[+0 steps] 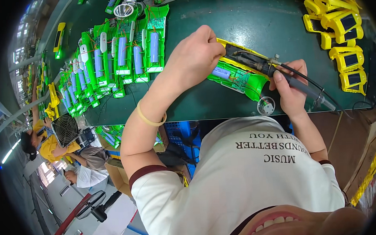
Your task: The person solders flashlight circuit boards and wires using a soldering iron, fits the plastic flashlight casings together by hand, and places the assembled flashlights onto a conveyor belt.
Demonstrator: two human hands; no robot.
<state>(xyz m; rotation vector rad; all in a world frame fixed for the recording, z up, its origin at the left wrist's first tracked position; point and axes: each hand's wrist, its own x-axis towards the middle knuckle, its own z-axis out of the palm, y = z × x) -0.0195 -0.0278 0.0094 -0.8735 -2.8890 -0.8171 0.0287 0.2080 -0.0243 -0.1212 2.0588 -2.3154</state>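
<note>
My right hand (290,88) is wrapped round the grey handle of a soldering iron (303,88), whose dark barrel points up and left over the work. At the other end, my left hand (195,53) is closed in a pinch beside the yellow casing half (231,43); its fingertips are turned away, so what they hold is hidden. Just below lies an open green casing half (256,87) with a blue-violet battery cell (221,72), a green circuit board (239,80) and thin wires. A round clear lamp reflector (266,105) rests near the table's front edge, by the green casing.
Several green casings with cells (123,53) crowd the left of the dark green table (250,12). Yellow casing parts with dark panels (348,60) line the right side. A black cable (322,89) trails from the iron. Other people (55,145) sit further left near a fan (65,130).
</note>
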